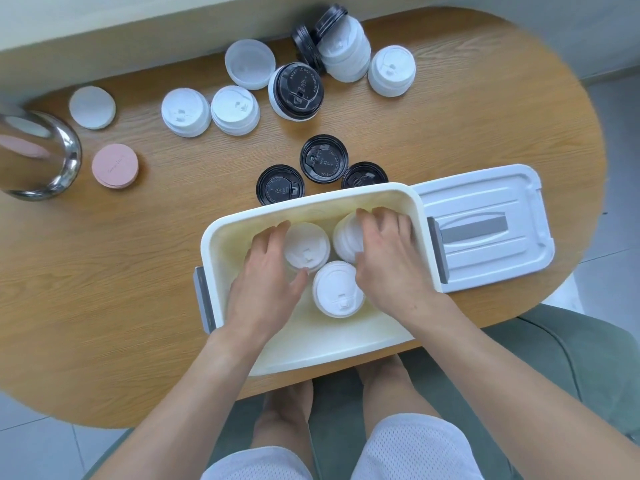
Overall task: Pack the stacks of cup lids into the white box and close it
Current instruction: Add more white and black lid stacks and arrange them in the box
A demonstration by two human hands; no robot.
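The white box (242, 223) stands open at the table's near edge, with three white lid stacks inside. My left hand (266, 282) curls round the left stack (306, 249). My right hand (391, 261) grips the far right stack (348, 237). A third stack (337, 289) stands between my hands, nearer to me. The box's lid (485, 226) lies flat on the table to the right. More white stacks (186, 112) (235, 110) (391, 71) and black lids (323, 159) (280, 185) wait on the table beyond the box.
A glass and steel vessel (38, 157) sits at the left edge, with a pink disc stack (115, 166) and a white disc stack (92, 107) beside it. A tipped stack of white and black lids (343, 46) lies at the back. A wall borders the table's far side.
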